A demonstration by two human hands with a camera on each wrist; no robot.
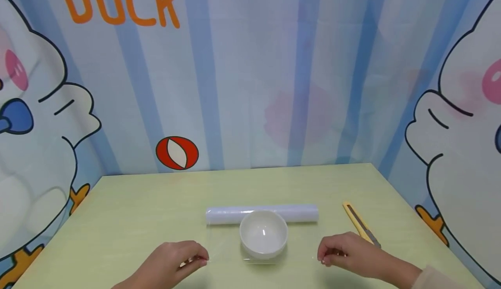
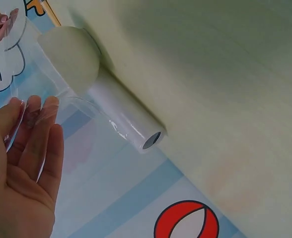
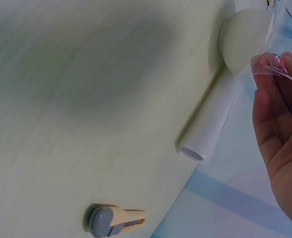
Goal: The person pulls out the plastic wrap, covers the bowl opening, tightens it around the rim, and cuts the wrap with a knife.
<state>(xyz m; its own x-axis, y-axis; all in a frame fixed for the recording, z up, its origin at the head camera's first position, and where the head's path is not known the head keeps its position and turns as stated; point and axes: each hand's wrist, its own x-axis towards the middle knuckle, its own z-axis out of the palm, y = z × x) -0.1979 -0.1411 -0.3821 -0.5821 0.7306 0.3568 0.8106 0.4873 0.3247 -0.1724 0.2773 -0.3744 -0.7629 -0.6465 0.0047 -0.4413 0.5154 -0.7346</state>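
Note:
A white bowl (image 1: 264,234) stands in front of a roll of clear plastic wrap (image 1: 305,213), which lies crosswise on the table. A transparent sheet (image 1: 223,241) runs from the roll toward me and passes over the bowl. My left hand (image 1: 172,260) pinches the sheet's left corner between thumb and fingertips. Opposite it, my right hand (image 1: 354,254) pinches the right corner; in the right wrist view the film (image 3: 266,67) folds over the fingertips. Both hands are raised off the table, one on each side of the bowl.
A yellow box cutter (image 1: 360,223) with a grey end lies on the table just beyond my right hand. The pale green table (image 1: 148,206) meets a blue striped curtain (image 1: 250,84) with cartoon ducks at its back and sides.

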